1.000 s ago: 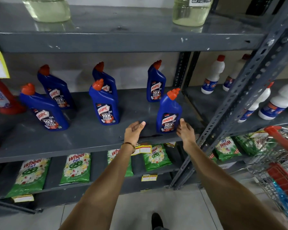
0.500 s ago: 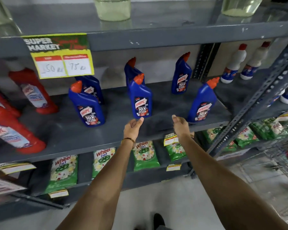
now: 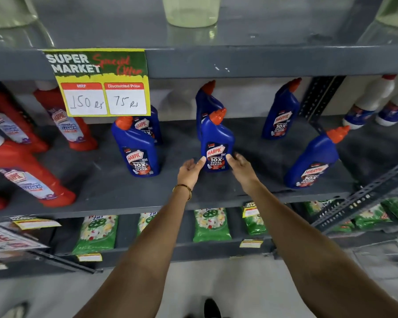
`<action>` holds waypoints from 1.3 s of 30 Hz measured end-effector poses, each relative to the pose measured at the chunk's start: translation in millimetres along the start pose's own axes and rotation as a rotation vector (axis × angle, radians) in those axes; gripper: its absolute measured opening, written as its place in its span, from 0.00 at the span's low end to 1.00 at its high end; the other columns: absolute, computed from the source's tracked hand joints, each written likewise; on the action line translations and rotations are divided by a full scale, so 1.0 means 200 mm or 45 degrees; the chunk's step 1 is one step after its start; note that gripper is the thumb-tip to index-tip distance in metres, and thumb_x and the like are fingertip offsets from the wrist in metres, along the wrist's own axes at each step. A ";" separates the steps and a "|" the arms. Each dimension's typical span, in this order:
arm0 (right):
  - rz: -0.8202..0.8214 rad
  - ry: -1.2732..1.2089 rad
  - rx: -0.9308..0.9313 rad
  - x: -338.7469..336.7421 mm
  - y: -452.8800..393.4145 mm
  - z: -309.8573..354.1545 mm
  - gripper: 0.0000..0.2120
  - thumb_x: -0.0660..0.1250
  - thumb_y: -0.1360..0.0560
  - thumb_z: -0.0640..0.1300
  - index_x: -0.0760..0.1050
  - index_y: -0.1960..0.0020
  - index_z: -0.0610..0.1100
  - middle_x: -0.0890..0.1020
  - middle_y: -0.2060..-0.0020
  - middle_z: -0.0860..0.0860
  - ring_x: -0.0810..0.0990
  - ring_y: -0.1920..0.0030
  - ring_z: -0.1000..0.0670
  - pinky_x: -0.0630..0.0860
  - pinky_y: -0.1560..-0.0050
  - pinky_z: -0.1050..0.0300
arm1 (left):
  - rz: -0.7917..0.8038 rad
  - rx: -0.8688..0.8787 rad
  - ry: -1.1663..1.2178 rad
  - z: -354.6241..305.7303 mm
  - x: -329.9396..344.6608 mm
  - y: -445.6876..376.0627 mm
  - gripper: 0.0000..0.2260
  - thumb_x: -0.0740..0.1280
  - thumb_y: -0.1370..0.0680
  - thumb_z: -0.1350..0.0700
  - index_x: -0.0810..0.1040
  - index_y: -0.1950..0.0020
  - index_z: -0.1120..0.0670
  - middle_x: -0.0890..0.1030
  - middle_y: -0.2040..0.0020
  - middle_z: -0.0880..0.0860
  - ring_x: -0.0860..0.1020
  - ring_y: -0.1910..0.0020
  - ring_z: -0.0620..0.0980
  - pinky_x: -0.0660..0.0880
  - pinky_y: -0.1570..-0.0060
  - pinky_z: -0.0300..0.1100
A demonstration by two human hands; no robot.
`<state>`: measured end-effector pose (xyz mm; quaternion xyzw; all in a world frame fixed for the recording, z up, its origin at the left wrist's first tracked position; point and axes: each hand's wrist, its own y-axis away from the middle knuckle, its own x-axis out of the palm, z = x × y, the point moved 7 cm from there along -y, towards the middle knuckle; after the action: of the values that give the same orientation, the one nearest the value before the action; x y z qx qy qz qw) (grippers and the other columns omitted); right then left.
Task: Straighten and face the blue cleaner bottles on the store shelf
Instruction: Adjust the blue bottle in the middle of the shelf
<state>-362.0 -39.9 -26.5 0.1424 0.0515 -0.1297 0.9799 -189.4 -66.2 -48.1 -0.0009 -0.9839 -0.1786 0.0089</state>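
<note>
Middle blue Harpic bottle (image 3: 217, 143): a glossy moulded-plastic toilet-cleaner bottle with a flat-sided body, an angled neck and an orange-red cap, stood upright on the grey metal shelf (image 3: 262, 193) near its front centre, long axis vertical, printed label facing the viewer and spout leaning up and to the right. The left hand (image 3: 190, 169) and right hand (image 3: 240, 167) flanked its lower body, fingers spread and loosely curved; the left thumb tip and right fingertips (image 3: 230, 158) lay at the label's edges, though whether they pressed the plastic could not be told.

Six blue bottles were counted on this shelf: the flanked one, one directly behind it (image 3: 206, 101), a left-front bottle (image 3: 137, 149) with another behind it (image 3: 151, 126) partly hidden by the price card, one at far right (image 3: 282, 113), and one at near right (image 3: 313, 160). All stood upright with spouts angled to the right; wide-angle distortion made the outer ones appear to lean.

Red Harpic bathroom-cleaner bottles (image 3: 30, 177), at least four, occupied the left end. White bottles with blue labels (image 3: 368, 104) stood in the next bay to the right. A paper "Special Offer" card (image 3: 104, 82) hung from the shelf above. Green detergent packets (image 3: 211, 223) lay on the shelf below. A thin gold bangle (image 3: 183, 189) circled the left wrist.
</note>
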 end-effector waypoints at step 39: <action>0.174 0.209 -0.055 -0.07 0.21 -0.17 0.23 0.61 0.25 0.60 0.72 0.37 0.48 0.79 0.40 0.47 0.77 0.39 0.47 0.73 0.36 0.45 | 0.169 0.144 -0.207 0.05 0.07 0.31 0.20 0.62 0.22 0.49 0.70 0.35 0.59 0.76 0.36 0.57 0.75 0.44 0.48 0.72 0.42 0.41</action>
<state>-366.3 12.1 -46.2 0.1348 0.1247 -0.0492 0.9818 -203.3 -3.7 -35.9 -0.0801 -0.9876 -0.1210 -0.0592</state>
